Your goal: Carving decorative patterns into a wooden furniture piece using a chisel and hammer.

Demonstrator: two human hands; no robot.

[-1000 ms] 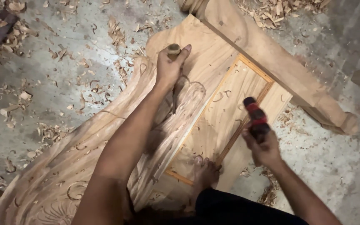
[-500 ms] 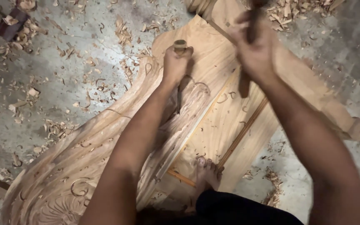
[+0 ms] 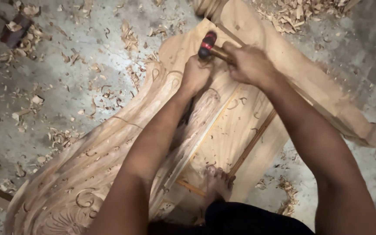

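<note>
A large carved wooden panel (image 3: 109, 161) with scroll relief lies on the concrete floor. My left hand (image 3: 195, 75) is clenched around a chisel whose handle is hidden under the hammer, its tip set on the carving near the panel's far end. My right hand (image 3: 250, 64) grips the wooden handle of a hammer with a red-and-black head (image 3: 206, 45). The hammer head sits right on top of my left fist, at the chisel's butt. My bare foot (image 3: 217, 182) rests on the flat inner part of the panel.
Wood shavings (image 3: 129, 39) litter the grey floor on the left and at the top right. A thick curved wooden piece (image 3: 327, 100) lies along the panel's right side. A dark block (image 3: 16, 30) sits at the upper left.
My right hand swung the hammer up from the panel's right side, over the top, and brought it down onto the chisel held in my left hand. The left hand stayed in place.
</note>
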